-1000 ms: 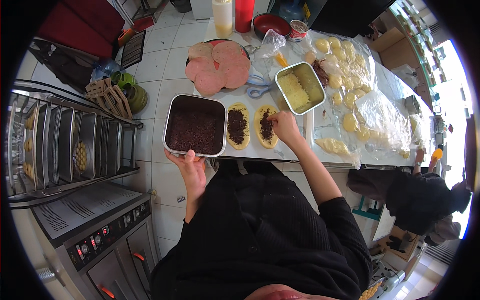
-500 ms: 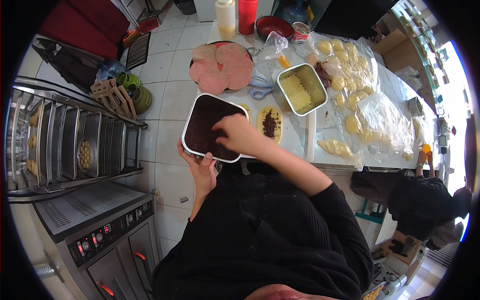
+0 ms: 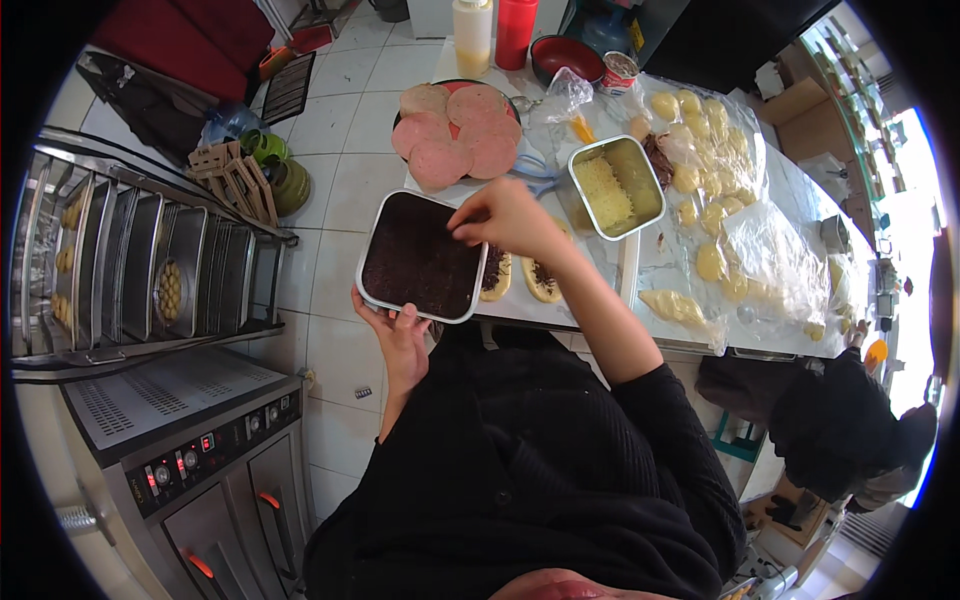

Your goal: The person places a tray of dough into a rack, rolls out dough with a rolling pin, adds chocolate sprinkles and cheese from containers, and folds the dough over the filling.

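Observation:
My left hand (image 3: pixel 402 345) grips the near edge of a square metal pan (image 3: pixel 372 275), thumb on the rim and fingers beneath. Dark chocolate sprinkles (image 3: pixel 420 265) fill its bottom. Over the pan's right rim, my right hand (image 3: pixel 510 222) is closed in a pinch. Its fingers mostly hide what looks like a few chocolate sprinkles. Just right of the pan, on the table, lie two flat oval pieces of pale dough, the left dough piece (image 3: pixel 497 285) partly behind the pan and the right dough piece (image 3: pixel 541 284) under my wrist. Both carry dark sprinkles.
Beyond the pan is a plate of pink meat slices (image 3: pixel 440 160). Blue scissors (image 3: pixel 537 170) lie beside a metal tin of shredded yellow cheese (image 3: pixel 603 190). Plastic-covered dough balls (image 3: pixel 715 130) spread rightward. Squeeze bottles (image 3: pixel 472 40) stand behind. A tray rack (image 3: pixel 150 270) and oven (image 3: pixel 190 420) are left.
My right hand has risen from the sprinkles in the pan and moved away toward its right rim, fingers now pinched. The pan has shifted slightly left, uncovering more of the left dough piece.

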A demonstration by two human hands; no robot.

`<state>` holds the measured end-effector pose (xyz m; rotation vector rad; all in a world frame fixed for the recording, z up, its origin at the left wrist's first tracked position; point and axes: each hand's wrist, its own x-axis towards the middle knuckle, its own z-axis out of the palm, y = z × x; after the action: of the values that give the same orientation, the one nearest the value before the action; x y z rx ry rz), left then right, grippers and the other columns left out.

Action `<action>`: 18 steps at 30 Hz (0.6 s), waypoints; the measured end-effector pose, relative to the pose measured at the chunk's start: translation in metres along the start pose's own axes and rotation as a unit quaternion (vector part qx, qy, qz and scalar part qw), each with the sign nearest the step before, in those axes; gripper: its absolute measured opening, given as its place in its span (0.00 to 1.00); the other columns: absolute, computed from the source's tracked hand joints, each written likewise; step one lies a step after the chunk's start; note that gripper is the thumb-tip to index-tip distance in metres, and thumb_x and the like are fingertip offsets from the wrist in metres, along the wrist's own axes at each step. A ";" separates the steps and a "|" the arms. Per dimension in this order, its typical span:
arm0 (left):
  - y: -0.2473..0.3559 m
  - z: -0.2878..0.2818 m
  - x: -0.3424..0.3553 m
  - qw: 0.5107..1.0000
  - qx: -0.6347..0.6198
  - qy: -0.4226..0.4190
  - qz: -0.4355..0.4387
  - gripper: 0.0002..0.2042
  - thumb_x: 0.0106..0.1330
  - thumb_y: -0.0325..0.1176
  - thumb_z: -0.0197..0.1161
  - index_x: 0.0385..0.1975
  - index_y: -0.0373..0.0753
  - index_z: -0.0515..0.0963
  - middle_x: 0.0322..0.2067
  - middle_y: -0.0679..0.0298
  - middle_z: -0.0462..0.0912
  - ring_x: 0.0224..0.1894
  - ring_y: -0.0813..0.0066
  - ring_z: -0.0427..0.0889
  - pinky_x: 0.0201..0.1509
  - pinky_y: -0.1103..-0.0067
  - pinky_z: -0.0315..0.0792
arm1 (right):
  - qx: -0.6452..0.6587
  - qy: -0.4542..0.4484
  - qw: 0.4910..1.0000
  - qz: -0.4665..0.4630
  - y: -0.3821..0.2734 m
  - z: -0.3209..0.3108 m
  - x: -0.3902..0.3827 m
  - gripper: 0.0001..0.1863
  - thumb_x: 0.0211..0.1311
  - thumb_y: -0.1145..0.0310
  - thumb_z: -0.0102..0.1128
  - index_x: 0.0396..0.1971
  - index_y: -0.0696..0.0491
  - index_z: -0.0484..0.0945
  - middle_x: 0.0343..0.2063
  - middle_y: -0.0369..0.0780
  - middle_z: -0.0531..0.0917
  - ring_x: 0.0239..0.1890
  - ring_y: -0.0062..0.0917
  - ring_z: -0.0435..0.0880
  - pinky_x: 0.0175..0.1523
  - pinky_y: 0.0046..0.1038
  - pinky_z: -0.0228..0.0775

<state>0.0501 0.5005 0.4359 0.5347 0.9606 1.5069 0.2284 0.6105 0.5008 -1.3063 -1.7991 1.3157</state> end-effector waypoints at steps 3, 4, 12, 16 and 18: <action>0.001 -0.016 0.006 0.998 0.050 0.028 0.006 0.37 0.54 0.37 0.57 0.60 0.53 0.40 0.54 0.59 0.56 0.53 0.61 0.64 0.44 0.62 0.71 | -0.019 0.009 0.999 0.030 0.017 -0.011 0.003 0.07 0.43 0.78 0.60 0.25 0.62 0.80 0.18 0.39 0.81 0.20 0.16 0.79 0.28 0.17 0.72; 0.001 -0.021 0.009 0.998 0.048 0.029 0.005 0.37 0.54 0.37 0.57 0.60 0.53 0.40 0.54 0.59 0.56 0.53 0.61 0.64 0.44 0.62 0.71 | -0.042 -0.003 0.998 0.044 0.027 -0.011 0.004 0.07 0.41 0.77 0.61 0.25 0.61 0.80 0.18 0.40 0.81 0.19 0.16 0.79 0.28 0.18 0.72; 0.013 -0.036 0.021 0.992 0.058 0.097 0.059 0.37 0.55 0.38 0.56 0.60 0.55 0.39 0.55 0.59 0.55 0.52 0.60 0.64 0.40 0.64 0.74 | -0.207 0.052 0.976 0.044 0.110 0.026 0.016 0.11 0.35 0.81 0.56 0.23 0.56 0.81 0.21 0.45 0.81 0.24 0.32 0.80 0.35 0.28 0.72; 0.015 -0.038 0.022 0.993 0.006 0.106 0.046 0.43 0.52 0.34 0.61 0.61 0.53 0.35 0.53 0.59 0.55 0.51 0.65 0.62 0.41 0.65 0.70 | -0.176 0.074 0.979 0.068 0.116 0.034 0.015 0.09 0.35 0.81 0.54 0.19 0.56 0.81 0.19 0.47 0.80 0.24 0.34 0.80 0.34 0.31 0.73; 0.012 -0.041 0.022 0.990 0.051 0.116 0.055 0.36 0.55 0.38 0.56 0.59 0.54 0.41 0.55 0.59 0.54 0.53 0.59 0.64 0.39 0.62 0.74 | -0.179 0.029 0.981 0.068 0.111 0.035 0.006 0.09 0.35 0.81 0.54 0.20 0.56 0.81 0.20 0.46 0.80 0.24 0.34 0.80 0.35 0.31 0.73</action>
<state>0.0069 0.5115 0.4191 0.4987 1.2095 1.6507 0.2390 0.6080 0.3847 -1.6664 -1.9995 1.0381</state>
